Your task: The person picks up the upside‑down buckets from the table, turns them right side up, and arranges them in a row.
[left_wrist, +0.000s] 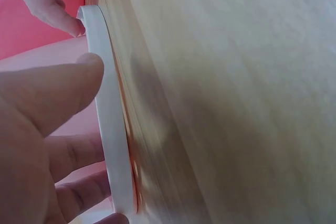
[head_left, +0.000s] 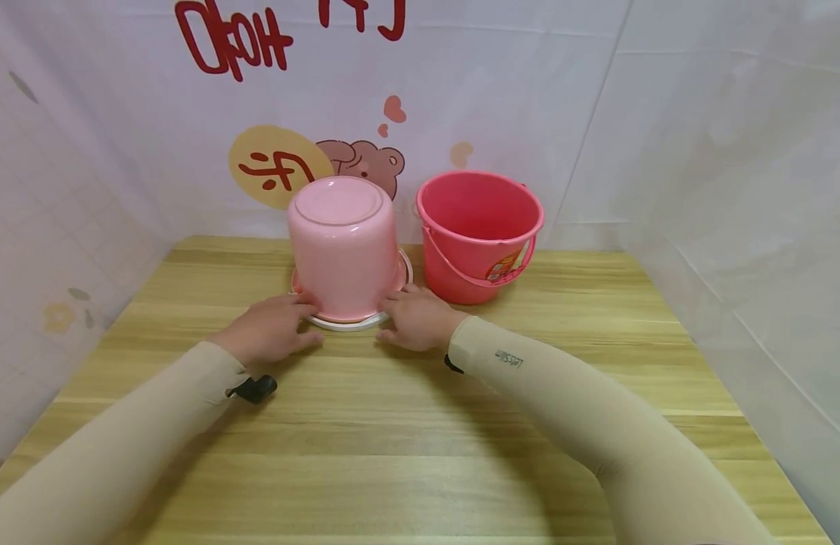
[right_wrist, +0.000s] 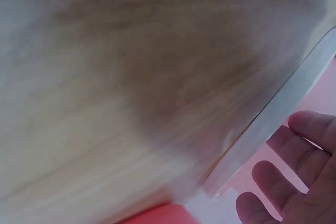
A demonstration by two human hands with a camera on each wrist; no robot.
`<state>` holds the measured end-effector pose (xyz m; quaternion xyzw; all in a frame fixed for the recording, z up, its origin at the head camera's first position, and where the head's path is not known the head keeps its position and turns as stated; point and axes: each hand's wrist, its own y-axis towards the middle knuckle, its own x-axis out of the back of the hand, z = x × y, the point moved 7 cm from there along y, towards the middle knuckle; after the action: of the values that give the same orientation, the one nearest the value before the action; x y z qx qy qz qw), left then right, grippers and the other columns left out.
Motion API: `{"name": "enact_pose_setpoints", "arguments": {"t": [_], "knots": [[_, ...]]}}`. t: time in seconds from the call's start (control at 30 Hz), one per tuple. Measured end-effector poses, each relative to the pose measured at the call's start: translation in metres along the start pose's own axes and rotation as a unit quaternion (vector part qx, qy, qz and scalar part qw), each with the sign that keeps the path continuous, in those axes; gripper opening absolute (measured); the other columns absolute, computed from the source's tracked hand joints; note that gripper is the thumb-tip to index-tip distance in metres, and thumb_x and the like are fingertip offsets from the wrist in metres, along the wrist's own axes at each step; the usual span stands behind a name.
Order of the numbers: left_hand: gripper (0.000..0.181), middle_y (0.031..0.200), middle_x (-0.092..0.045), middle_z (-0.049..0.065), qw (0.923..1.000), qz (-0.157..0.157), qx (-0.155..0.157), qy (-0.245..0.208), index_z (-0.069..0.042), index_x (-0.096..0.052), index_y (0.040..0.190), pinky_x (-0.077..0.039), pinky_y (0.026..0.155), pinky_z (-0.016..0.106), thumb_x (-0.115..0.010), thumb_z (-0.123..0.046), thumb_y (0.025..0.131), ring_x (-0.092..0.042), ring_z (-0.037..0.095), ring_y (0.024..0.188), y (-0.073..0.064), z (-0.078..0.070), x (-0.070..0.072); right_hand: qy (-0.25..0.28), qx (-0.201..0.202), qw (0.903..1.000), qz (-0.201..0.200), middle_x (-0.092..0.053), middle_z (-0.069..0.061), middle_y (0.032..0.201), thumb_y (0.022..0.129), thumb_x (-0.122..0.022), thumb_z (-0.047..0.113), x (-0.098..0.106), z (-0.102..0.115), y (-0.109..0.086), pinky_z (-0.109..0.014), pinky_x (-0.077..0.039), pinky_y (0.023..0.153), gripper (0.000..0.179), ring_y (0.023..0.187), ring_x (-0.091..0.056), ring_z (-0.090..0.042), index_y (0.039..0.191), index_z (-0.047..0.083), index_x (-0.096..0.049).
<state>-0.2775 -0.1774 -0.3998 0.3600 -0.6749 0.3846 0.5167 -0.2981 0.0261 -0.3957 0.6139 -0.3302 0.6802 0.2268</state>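
Observation:
A light pink bucket (head_left: 343,250) stands upside down toward the back of the table, its round base facing up. A white curved band (head_left: 348,325) runs along its lower rim, close over the tabletop. My left hand (head_left: 273,327) is at the left of this rim, fingertips right at it and thumb spread toward me. On the opposite side my right hand (head_left: 420,318) has its fingertips at the rim, the thumb held apart. The right wrist view shows loosely extended fingers (right_wrist: 278,182) beside the white band.
Just right of the overturned bucket stands a brighter pink bucket (head_left: 461,265), upright, its handle hanging down in front. Behind both, a white printed curtain (head_left: 502,98) rises at the back edge of the wooden table (head_left: 352,446). White sheets also flank both sides.

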Motion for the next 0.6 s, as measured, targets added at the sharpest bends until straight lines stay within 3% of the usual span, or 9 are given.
{"name": "enact_pose_setpoints", "arguments": {"t": [0.3, 0.6], "knots": [[0.053, 0.146, -0.062, 0.018, 0.9997, -0.025, 0.000, 0.002, -0.006, -0.066, 0.139, -0.036, 0.121, 0.061, -0.068, -0.042, 0.100, -0.050, 0.043, 0.143, 0.0020, 0.0009, 0.0048, -0.024, 0.004, 0.9997, -0.001, -0.058, -0.003, 0.144, 0.102, -0.060, 0.057, -0.0053, -0.0001, 0.0045, -0.047, -0.035, 0.124, 0.062, 0.139, -0.048, -0.032, 0.145, 0.013, -0.060], [0.039, 0.121, -0.070, 0.010, 0.9993, -0.033, 0.006, 0.014, -0.011, -0.071, 0.116, -0.044, 0.106, 0.056, -0.073, -0.045, 0.097, -0.061, 0.037, 0.118, 0.0039, 0.0066, 0.0040, -0.026, 0.012, 0.9995, -0.011, -0.061, -0.002, 0.127, 0.100, -0.063, 0.056, -0.0037, 0.0037, 0.0066, -0.045, -0.039, 0.119, 0.049, 0.131, -0.050, -0.030, 0.124, 0.014, -0.067]]}}
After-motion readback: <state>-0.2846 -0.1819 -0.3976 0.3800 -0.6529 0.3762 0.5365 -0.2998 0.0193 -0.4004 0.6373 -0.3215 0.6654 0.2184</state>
